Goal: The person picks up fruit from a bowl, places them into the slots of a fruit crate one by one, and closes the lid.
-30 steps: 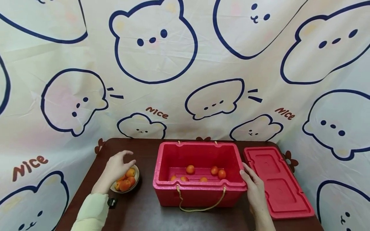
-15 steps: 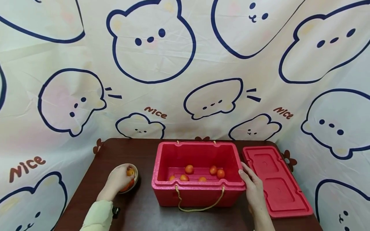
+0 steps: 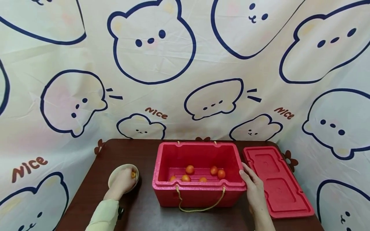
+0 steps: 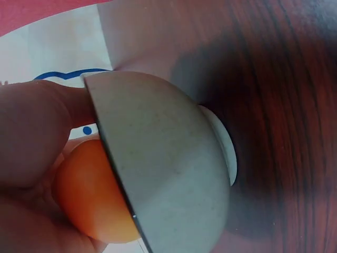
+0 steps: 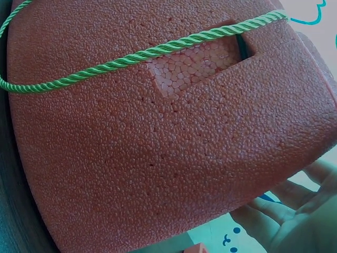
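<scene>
On the left of the table stands a pale round bowl, with my left hand reaching down into it. The left wrist view has a smooth small orange fruit between the thumb and fingers, right at the rim of the bowl. Another piece of fruit shows past the knuckles; the fingertips are hidden. My right hand holds the right rim of the open red foam box, thumb over the edge. In the right wrist view its fingers lie along the box's end.
Several small orange fruits, one of them a fruit near the middle, lie on the box floor. A gold rope handle hangs at the front. The red lid lies flat to the right. Behind the brown table hangs a printed cloth.
My left hand has moved from above the bowl down into it, covering most of the fruit. My right hand stays on the box rim, and the box has not moved.
</scene>
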